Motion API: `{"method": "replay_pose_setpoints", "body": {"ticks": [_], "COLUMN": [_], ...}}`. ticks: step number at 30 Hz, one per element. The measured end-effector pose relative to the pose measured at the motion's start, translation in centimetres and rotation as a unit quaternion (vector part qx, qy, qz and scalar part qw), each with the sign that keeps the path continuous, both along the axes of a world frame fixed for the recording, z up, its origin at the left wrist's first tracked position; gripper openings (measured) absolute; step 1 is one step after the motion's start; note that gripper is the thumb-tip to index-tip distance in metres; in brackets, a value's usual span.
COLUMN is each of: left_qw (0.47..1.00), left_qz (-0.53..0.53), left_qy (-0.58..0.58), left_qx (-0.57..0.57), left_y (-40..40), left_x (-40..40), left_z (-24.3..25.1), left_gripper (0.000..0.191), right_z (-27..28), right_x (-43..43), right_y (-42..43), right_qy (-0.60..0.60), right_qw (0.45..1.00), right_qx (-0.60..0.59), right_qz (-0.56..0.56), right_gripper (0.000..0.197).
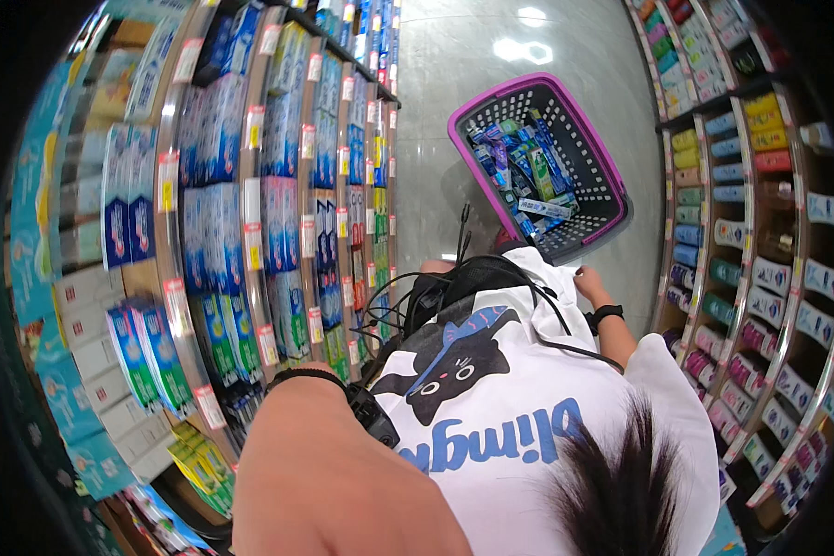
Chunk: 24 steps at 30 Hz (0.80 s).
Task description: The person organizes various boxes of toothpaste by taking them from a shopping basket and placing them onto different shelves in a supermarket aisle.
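My right hand [587, 281] hangs beside the white T-shirt [514, 375], a dark band on its wrist. Its fingers look curled and nothing shows in it, though the palm is hidden. My left forearm [333, 465] fills the lower left, close to the camera. A dark strap with a small black device [375, 417] circles that wrist, and only a sliver of my left hand [313, 366] shows beyond it. Ahead on the floor stands a dark shopping basket with a pink rim [584, 139]. Many boxed and packaged items, toothbrush packs [541, 170] among them, lie in it.
Shelves of boxed toothpaste [212, 125] rise along the left, with price tags [168, 181] on their edges. On the right, shelves hold colourful packaged goods [726, 271]. A grey tiled floor [424, 118] runs between them. Black cables [459, 267] and a black mesh bag lie against the shirt.
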State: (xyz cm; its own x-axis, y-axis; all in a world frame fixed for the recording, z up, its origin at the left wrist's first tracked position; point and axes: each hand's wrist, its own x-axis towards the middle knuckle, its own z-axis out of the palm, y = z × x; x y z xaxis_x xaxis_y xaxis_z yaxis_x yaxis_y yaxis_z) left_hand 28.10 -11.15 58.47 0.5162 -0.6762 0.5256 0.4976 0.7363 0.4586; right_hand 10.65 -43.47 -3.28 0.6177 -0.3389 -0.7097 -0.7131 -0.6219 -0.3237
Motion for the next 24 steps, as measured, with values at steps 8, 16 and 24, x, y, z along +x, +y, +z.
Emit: {"method": "replay_pose_setpoints", "body": {"ticks": [8, 16, 24], "left_qw": [0.984, 0.719, 0.472], "left_qz": [-0.144, -0.058, -0.053], "left_qy": [-0.051, -0.269, -0.379], "left_qx": [0.090, 0.638, 0.794], "left_y": [-1.3, -4.1, 7.3], "left_x": [10.8, 28.0, 39.8], "left_z": [-3.1, -20.5, -61.0], "left_gripper": [0.026, 0.034, 0.040], "right_z": [-0.1, 4.3, 1.1], "right_x": [-7.8, -7.5, 0.7], "right_y": [2.4, 10.4, 14.4], "right_qy": [0.072, 0.117, 0.097], "right_qw": [0.980, 0.955, 0.971], "right_qx": [-0.003, 0.004, 0.029], "right_qz": [-0.187, -0.273, -0.218], "right_gripper": [0.031, 0.034, 0.039]}}
